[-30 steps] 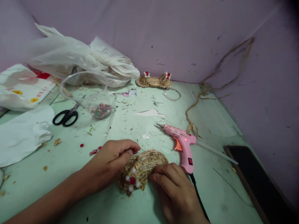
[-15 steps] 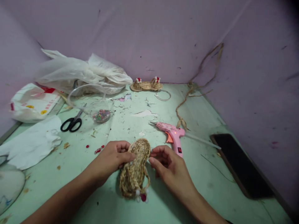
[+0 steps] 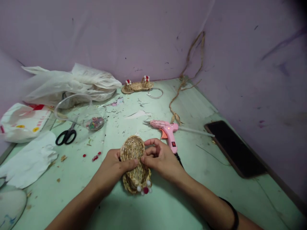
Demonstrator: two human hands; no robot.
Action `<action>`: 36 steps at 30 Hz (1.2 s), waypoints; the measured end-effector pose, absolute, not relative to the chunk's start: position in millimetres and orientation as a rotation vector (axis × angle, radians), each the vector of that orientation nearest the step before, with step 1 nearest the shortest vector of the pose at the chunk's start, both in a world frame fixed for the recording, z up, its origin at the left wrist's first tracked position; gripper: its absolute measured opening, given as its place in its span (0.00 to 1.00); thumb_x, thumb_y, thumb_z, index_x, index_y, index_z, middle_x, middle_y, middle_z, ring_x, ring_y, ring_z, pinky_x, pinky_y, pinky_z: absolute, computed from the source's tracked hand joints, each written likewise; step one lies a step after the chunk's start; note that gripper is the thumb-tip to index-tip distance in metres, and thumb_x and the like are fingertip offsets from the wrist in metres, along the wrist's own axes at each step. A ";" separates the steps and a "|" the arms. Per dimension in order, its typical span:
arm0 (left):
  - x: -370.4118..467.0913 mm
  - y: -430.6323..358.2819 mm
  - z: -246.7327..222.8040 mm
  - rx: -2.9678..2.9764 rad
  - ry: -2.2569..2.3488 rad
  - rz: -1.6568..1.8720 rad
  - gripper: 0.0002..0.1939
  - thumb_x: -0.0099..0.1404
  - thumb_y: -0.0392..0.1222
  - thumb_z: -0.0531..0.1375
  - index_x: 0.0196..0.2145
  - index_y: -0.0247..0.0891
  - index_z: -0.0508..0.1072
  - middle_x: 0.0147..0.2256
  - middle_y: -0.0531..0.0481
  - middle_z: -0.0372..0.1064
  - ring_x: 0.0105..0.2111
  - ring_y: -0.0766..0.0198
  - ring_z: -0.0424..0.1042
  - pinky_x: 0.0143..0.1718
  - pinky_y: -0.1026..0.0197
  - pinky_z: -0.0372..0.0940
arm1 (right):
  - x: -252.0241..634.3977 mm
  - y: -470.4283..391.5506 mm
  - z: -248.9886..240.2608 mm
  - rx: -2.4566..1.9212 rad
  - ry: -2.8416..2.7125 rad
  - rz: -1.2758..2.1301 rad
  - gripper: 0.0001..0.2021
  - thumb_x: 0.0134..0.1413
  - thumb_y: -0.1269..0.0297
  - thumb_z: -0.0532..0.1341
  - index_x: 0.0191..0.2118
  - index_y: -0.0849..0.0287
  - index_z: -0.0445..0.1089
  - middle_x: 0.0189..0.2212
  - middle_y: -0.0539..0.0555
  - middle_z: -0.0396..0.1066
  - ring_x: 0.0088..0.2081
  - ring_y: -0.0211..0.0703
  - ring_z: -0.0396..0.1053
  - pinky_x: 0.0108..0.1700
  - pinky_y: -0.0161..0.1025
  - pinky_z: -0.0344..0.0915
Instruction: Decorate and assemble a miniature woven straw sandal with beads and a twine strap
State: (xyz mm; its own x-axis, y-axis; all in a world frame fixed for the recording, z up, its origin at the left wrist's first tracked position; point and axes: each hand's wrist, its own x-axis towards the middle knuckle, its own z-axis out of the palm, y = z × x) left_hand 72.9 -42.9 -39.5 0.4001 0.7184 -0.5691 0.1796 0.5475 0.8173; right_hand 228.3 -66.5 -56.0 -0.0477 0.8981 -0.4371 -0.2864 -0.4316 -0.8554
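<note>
A small woven straw slipper (image 3: 133, 148) is held up over the near part of the table, its sole end away from me. On its strap at the near end sits a flower of white beads with a dark red centre bead (image 3: 145, 190). My left hand (image 3: 115, 169) grips the slipper's left side, thumb pressed on its upper face. At the opposite edge, my right hand (image 3: 159, 158) has thumb and fingers closed on the slipper's narrow middle. Just beyond the right hand lies a pink glue gun (image 3: 165, 126) with its light lit and a glue stick in its back.
Black-handled scissors (image 3: 66, 137), a clear cup of coloured beads (image 3: 94, 123) and loose red beads (image 3: 96, 156) lie left. Plastic bags (image 3: 79, 81) and finished-looking straw slippers (image 3: 137, 87) are at the back. A phone (image 3: 235, 148) lies right, near a fibre cord (image 3: 176, 97).
The slipper has tilted so more of its woven face shows. My right hand, slightly apart from its edge before, now touches it. The whole view has shifted a little.
</note>
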 end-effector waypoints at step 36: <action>73.7 -39.3 -41.1 0.778 1.067 0.412 0.06 0.44 0.33 0.66 0.25 0.29 0.76 0.21 0.47 0.74 0.21 0.62 0.71 0.26 0.63 0.66 | 234.4 -68.3 -50.9 -1.168 -0.926 1.782 0.19 0.31 0.76 0.63 0.34 0.59 0.58 0.18 0.41 0.62 0.19 0.30 0.56 0.22 0.30 0.53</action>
